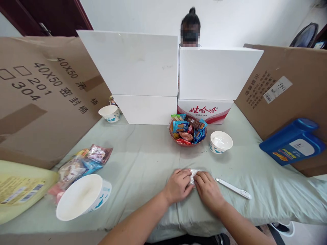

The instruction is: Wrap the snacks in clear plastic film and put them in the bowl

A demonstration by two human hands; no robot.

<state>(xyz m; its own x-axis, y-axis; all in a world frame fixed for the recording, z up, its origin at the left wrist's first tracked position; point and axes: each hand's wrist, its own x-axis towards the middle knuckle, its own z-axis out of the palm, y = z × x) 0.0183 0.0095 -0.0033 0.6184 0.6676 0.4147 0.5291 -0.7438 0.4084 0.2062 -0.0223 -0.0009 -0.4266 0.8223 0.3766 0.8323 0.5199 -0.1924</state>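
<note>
Currently, your left hand [178, 186] and right hand [208, 191] are gripping a wrapper [192, 178]; a knife [233, 188] is lying rightward; boxes [204, 73] beyond are mostly hiding a person [191, 25]; the wrapper between your hands is partly showing.

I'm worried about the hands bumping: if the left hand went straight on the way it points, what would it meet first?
The left hand would first meet the clear plastic beside it, then probably the right hand just beyond, though depth is hard to judge.
</note>
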